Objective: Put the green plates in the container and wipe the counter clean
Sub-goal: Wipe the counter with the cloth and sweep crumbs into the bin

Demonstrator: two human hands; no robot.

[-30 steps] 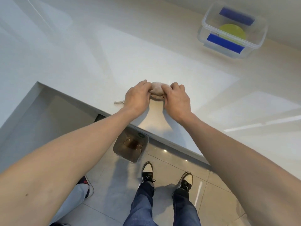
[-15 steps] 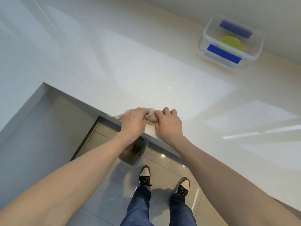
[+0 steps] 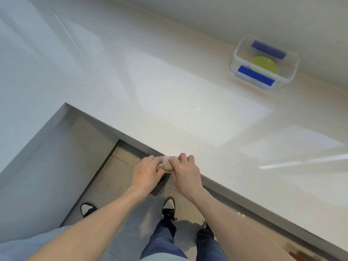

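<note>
A bunched beige cloth (image 3: 166,164) is gripped between my left hand (image 3: 146,174) and my right hand (image 3: 185,173) right at the front edge of the white counter (image 3: 188,113). Both hands are closed on it, the left one out past the edge over the floor. At the far right of the counter stands a clear plastic container (image 3: 263,63) with blue clips. A green plate (image 3: 264,64) lies inside it.
A small bin (image 3: 159,186) stands on the tiled floor just below my hands, mostly hidden by them. My feet and jeans show beneath. A second counter section runs along the left, with a wall behind the container.
Both hands have dragged the cloth back across the counter toward me, from the middle of the surface to its front edge above the bin.
</note>
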